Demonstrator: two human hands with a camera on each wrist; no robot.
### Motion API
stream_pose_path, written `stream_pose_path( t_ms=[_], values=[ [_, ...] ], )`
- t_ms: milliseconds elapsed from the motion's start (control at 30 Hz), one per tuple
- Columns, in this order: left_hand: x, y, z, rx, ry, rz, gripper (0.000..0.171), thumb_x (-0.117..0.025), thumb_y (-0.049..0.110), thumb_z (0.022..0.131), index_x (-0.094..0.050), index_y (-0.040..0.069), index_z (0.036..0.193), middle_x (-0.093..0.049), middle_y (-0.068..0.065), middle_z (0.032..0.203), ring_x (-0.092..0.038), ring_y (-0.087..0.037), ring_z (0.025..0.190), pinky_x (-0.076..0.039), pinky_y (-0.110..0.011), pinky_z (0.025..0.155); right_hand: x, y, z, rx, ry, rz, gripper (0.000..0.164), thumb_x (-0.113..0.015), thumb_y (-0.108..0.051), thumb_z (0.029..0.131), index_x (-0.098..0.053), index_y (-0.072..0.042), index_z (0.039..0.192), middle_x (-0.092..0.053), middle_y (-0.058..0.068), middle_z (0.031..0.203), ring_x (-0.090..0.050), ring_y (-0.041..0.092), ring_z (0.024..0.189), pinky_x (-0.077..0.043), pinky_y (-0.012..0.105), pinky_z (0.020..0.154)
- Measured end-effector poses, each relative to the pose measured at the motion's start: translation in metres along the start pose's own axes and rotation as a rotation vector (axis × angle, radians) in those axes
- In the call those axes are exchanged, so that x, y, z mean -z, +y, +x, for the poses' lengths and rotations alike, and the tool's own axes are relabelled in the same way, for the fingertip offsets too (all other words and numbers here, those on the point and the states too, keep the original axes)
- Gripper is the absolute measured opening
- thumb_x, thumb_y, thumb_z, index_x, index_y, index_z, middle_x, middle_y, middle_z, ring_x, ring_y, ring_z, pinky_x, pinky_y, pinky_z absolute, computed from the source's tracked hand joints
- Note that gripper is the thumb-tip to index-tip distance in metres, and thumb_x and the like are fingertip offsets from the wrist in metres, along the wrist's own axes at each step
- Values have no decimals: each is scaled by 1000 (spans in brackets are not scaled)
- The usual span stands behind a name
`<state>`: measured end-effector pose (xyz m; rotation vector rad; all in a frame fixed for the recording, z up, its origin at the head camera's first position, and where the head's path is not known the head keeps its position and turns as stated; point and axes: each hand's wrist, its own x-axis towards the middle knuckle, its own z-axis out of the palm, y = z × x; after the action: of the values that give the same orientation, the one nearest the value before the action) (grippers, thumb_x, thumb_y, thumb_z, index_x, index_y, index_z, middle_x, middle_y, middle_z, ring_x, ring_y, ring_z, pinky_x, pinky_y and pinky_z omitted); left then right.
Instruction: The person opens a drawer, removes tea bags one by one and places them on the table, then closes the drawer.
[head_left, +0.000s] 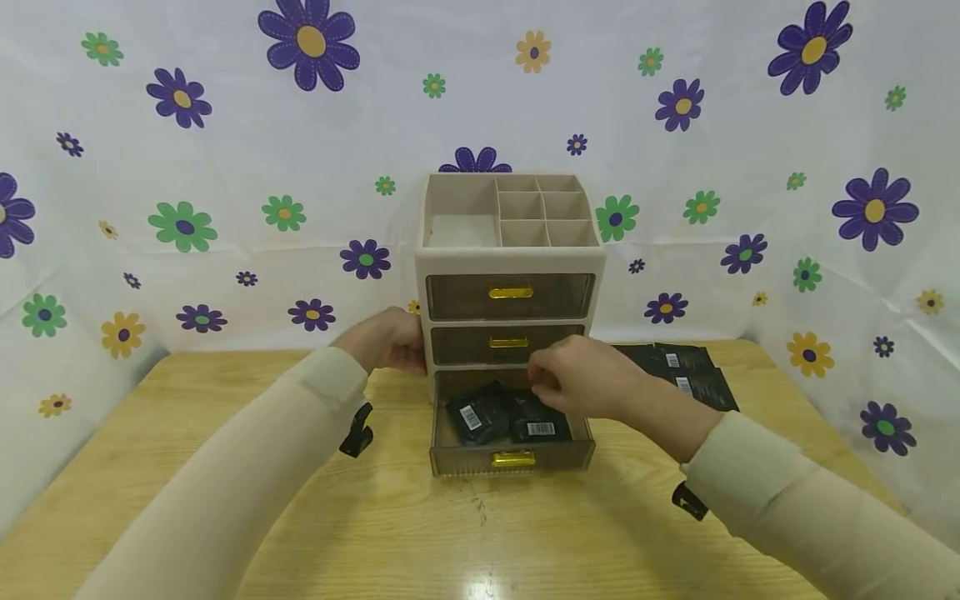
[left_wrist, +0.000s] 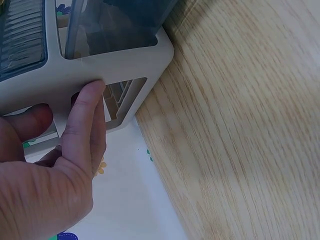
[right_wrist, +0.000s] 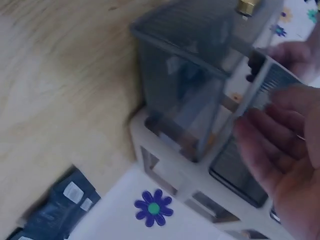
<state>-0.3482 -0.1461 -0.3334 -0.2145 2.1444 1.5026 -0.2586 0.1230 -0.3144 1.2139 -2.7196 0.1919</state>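
Under right hand (head_left: 581, 379): open bottom drawer (head_left: 512, 454), pinching packet (head_left: 536, 417) | left hand (head_left: 386, 340) gripping organizer (head_left: 510, 258) | next, likely: release packet, fetch another.

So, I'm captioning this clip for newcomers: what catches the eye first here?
The beige drawer unit at the middle of the wooden table, its bottom drawer pulled out with black packets inside. The right hand reaches over that drawer, the left hand holds the unit's side. More packets lie to the right.
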Motion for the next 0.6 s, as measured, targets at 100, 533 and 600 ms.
stream_pose_path(
  t_ms=[100, 533, 600],
  values=[
    [-1, -3, 2, 4, -9, -10, 16, -46, -1, 86, -53, -7, 98, -59, -14, 76, -59, -23, 64, -56, -35, 61, -17, 2, 2, 13, -139, 23, 25, -68, -24, 80, -64, -10, 100, -66, 1, 94, -59, 13, 83, -52, 32, 76],
    [0, -3, -2, -9, -38, 9, 23, -50, 9, 91, -56, -6, 106, -63, -13, 85, -62, -22, 72, -56, -32, 63, -53, -1, 15, -56, -399, -195, 77, -75, -23, 74, -34, -8, 138, -44, 9, 135, -43, 22, 120, -39, 39, 100],
    [0, -3, -3, -12, -41, 14, 26, -50, 11, 91, -55, -7, 109, -63, -15, 91, -62, -23, 76, -56, -33, 66, -54, -2, 15, -81, -397, -164, 68, -77, -23, 73, -42, -10, 131, -52, 6, 124, -50, 18, 109, -44, 37, 94]
  ],
)
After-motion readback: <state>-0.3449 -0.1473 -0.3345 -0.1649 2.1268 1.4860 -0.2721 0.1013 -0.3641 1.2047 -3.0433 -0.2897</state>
